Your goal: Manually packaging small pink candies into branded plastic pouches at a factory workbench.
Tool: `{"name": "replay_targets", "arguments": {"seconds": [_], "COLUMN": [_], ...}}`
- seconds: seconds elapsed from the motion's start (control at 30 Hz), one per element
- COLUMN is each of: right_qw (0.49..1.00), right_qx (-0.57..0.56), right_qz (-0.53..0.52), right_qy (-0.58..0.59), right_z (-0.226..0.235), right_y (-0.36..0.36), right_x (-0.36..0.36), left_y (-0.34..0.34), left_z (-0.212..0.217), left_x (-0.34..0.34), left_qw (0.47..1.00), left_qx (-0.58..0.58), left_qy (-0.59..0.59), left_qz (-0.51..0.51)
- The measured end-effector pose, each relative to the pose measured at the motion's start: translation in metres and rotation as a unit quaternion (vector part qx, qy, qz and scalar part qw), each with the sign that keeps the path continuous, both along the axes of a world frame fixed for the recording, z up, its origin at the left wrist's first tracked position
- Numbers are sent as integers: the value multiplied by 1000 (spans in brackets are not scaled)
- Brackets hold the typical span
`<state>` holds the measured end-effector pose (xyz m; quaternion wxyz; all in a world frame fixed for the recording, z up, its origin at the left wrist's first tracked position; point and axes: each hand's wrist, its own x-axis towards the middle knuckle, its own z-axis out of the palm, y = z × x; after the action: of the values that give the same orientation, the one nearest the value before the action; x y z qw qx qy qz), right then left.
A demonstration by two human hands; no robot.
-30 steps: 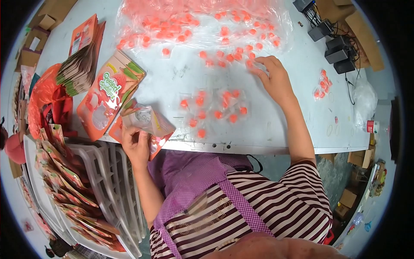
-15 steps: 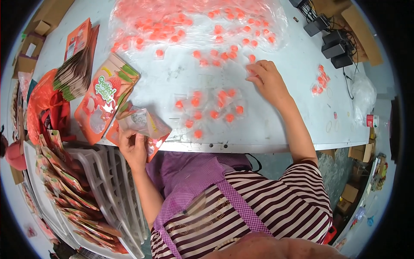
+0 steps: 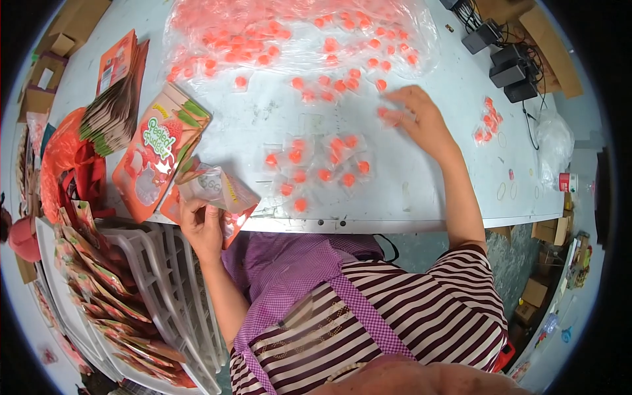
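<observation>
Person seated at the pale table [image 3: 421,191], striped top, purple apron. Left hand [image 3: 203,227] at the near table edge, fingers closed around an open pouch [image 3: 217,187] with a clear front and orange trim, mouth tilted toward the table; it sits much as it did half a second ago, just a little lower against the edge. Right hand [image 3: 418,118] has moved: earlier it lay nearer the small cluster, now it is stretched farther out and to the right, fingers loosely curled and pressing down on one or two wrapped orange candies at the fringe of the big clear bag [image 3: 296,33] of the same sweets. Cannot tell whether it has actually pinched one up or only touches them. The small cluster of wrapped candies [image 3: 316,168] lies unchanged between the two hands, near the table's front edge. To the left of the pouch, a printed orange packet [image 3: 158,155] lies flat, with a stack of folded packets [image 3: 115,99] beyond it. Below the table edge on the left, a white plastic crate [image 3: 164,289] with filled packets ranged along its far side. A few loose candies [image 3: 487,122] lie apart, right of the reaching hand.
</observation>
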<state>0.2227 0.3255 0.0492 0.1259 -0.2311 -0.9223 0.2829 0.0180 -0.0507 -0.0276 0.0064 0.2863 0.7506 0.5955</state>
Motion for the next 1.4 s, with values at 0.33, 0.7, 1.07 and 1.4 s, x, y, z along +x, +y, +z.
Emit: {"name": "replay_targets", "arguments": {"seconds": [0.33,0.7,1.07,1.4], "right_qw": [991,967,975,987], "right_qx": [127,250,223,159], "right_qz": [-41,56,-8,8], "right_qy": [-17,7,6,-18], "right_z": [-31,-37,-35,-18], "right_y": [40,32,29,4], "right_x": [-32,-56,-22,17], "left_y": [-2,-3,6,4], "left_z": [-3,-7,9,5], "left_x": [0,-2,6,5], "left_qw": [999,1000,995,999], "left_qx": [-30,-6,43,-23], "left_qy": [-1,-18,-87,-40], "left_qz": [13,6,-17,20]}}
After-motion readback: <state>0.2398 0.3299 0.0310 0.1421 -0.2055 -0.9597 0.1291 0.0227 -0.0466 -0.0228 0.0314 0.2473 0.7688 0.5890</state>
